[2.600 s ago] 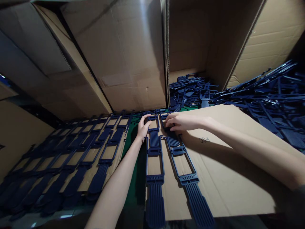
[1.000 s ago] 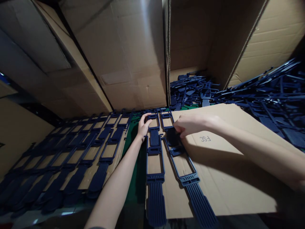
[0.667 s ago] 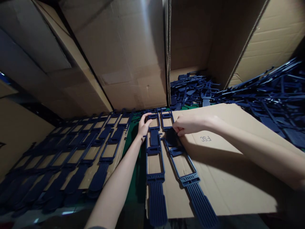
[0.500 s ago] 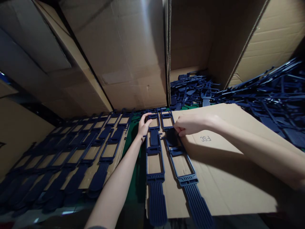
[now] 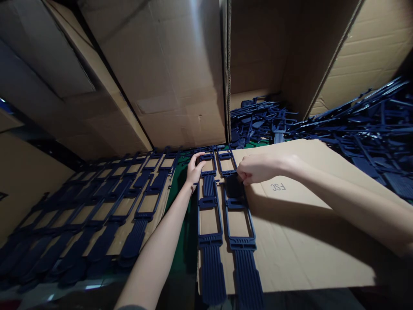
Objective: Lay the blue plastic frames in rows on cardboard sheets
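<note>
fingertips tucked away, edges cropped

we cannot see the fingertips of the right hand (image 5: 254, 168), curled in beside the dark plate (image 5: 233, 186), so whether they pinch it we cannot tell. the left hand (image 5: 194, 171) hides part of the nearest frame (image 5: 209, 173). the left forearm (image 5: 161, 243) runs off the bottom, as does the ribbed pad (image 5: 248, 277). we cannot tell single parts in the heap (image 5: 380, 133) at right.

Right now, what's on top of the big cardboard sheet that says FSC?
Two columns of dark-blue plastic frames lie on the cardboard sheet; the right hand touches the right column. Ribbed paddles hide the cardboard beneath them.
</note>
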The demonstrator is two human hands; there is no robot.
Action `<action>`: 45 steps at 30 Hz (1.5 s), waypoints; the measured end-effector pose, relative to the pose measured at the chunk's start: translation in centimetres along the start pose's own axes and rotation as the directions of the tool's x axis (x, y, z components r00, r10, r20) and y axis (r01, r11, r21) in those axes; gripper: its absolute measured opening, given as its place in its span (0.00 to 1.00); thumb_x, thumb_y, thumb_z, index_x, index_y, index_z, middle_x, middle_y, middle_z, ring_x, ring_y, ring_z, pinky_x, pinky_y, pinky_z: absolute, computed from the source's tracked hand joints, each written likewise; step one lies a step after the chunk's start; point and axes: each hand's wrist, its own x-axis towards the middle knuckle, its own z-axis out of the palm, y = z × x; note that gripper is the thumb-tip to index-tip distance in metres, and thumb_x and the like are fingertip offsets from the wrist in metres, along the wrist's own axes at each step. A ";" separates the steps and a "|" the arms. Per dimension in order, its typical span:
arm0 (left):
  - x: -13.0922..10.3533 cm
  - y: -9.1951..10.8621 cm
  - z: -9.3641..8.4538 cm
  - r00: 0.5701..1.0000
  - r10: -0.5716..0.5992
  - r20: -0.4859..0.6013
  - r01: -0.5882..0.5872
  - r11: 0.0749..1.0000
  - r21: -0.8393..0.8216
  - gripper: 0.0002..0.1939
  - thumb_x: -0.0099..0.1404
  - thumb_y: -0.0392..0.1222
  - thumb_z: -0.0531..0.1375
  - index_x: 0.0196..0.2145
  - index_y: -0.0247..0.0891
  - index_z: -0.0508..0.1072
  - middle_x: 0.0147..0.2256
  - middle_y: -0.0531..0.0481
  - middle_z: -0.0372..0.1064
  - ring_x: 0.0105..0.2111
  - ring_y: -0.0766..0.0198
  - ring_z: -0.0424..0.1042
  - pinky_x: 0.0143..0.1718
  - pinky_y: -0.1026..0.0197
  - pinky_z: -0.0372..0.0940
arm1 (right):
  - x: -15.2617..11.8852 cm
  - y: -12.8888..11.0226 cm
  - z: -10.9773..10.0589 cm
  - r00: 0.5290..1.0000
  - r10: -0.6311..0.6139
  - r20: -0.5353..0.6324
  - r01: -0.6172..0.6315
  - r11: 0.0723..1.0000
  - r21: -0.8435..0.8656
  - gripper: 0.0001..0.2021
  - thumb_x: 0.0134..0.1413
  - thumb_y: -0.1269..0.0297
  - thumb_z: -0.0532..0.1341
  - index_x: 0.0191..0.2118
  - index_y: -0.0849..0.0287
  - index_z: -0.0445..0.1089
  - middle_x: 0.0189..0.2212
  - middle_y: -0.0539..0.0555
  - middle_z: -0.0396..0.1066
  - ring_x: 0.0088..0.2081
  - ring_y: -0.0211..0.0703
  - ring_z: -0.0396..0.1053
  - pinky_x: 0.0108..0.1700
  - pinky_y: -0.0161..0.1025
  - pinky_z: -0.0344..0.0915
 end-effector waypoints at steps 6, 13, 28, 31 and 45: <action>0.0 0.2 0.0 1.000 -0.004 -0.005 0.004 1.000 0.005 0.16 0.54 0.39 0.57 0.42 0.40 0.71 0.48 0.46 0.68 0.53 0.53 0.64 0.57 0.52 0.55 | 0.2 0.1 0.1 1.000 -0.006 -0.014 0.006 1.000 0.005 0.04 0.46 0.66 0.58 0.24 0.59 0.66 0.20 0.48 0.62 0.22 0.35 0.54 0.25 0.35 0.47; 0.0 0.0 0.0 1.000 0.006 -0.001 -0.006 1.000 -0.001 0.16 0.54 0.39 0.57 0.42 0.40 0.71 0.47 0.47 0.69 0.52 0.54 0.65 0.56 0.53 0.57 | -0.4 -0.3 -0.6 0.995 0.018 -0.099 -0.022 0.999 -0.040 0.05 0.49 0.65 0.59 0.30 0.60 0.70 0.23 0.51 0.67 0.24 0.37 0.59 0.25 0.35 0.49; 0.0 0.0 0.1 1.000 0.028 -0.012 -0.028 1.000 -0.002 0.15 0.55 0.38 0.56 0.41 0.40 0.70 0.47 0.47 0.69 0.52 0.55 0.65 0.57 0.53 0.56 | 0.9 -3.5 1.8 0.791 -0.492 -0.362 0.484 0.867 -0.119 0.17 0.57 0.75 0.53 0.48 0.57 0.72 0.48 0.59 0.67 0.46 0.46 0.64 0.46 0.42 0.63; -0.1 0.2 0.2 1.000 0.021 -0.014 -0.021 1.000 -0.002 0.15 0.54 0.38 0.56 0.42 0.39 0.70 0.46 0.46 0.69 0.52 0.54 0.65 0.56 0.53 0.57 | 1.1 -3.3 1.9 0.786 -0.504 -0.358 0.503 0.858 -0.104 0.14 0.58 0.73 0.54 0.45 0.57 0.74 0.47 0.58 0.67 0.47 0.46 0.64 0.47 0.42 0.62; -0.1 0.5 0.2 1.000 -0.016 0.000 0.016 1.000 -0.006 0.17 0.53 0.37 0.55 0.42 0.38 0.71 0.44 0.48 0.71 0.46 0.57 0.69 0.49 0.57 0.62 | 2.4 -2.3 2.7 0.754 -0.498 -0.427 0.539 0.842 -0.030 0.20 0.51 0.82 0.52 0.41 0.58 0.76 0.48 0.58 0.68 0.46 0.43 0.67 0.44 0.39 0.66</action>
